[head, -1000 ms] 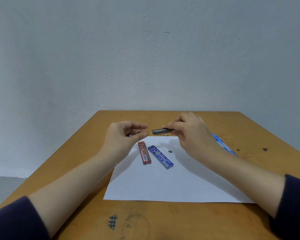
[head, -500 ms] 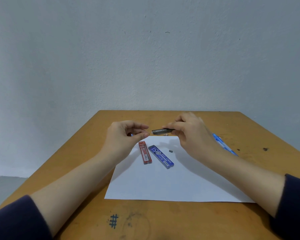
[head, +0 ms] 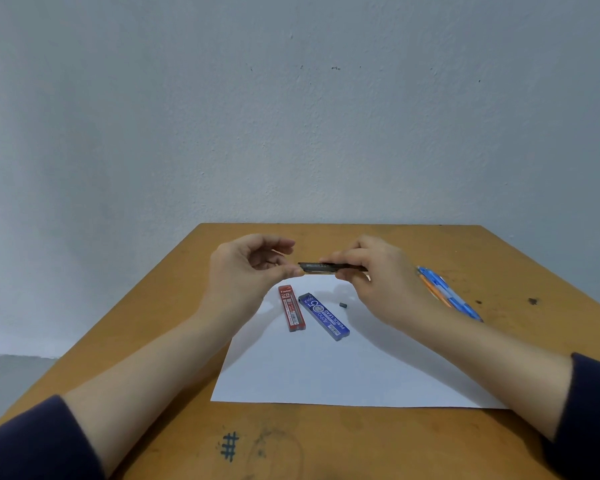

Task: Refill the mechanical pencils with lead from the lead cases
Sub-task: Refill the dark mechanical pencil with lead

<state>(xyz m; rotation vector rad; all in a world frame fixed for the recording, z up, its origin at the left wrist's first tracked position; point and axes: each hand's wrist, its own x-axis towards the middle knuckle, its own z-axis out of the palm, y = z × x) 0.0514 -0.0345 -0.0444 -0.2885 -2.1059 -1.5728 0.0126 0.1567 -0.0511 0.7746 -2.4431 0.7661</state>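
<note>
My right hand (head: 381, 282) grips a black lead case (head: 321, 268) and holds it level above the white paper (head: 343, 368). My left hand (head: 246, 271) has curled fingers, and its thumb and fingertips pinch at the case's left end. Any lead between them is too thin to see. A small black cap (head: 342, 305) lies on the paper. A red lead case (head: 291, 308) and a blue lead case (head: 323, 316) lie side by side below my hands. Blue and orange mechanical pencils (head: 447, 294) lie on the table to the right, partly behind my right wrist.
The wooden table (head: 153, 341) ends at a grey wall behind it. A pen-drawn hash mark (head: 230, 445) sits near the front edge. Dark spots (head: 533, 301) mark the right side of the table.
Hardly anything moved. My left thumb has closed the small gap to the case's left end, while my right hand keeps the case level.
</note>
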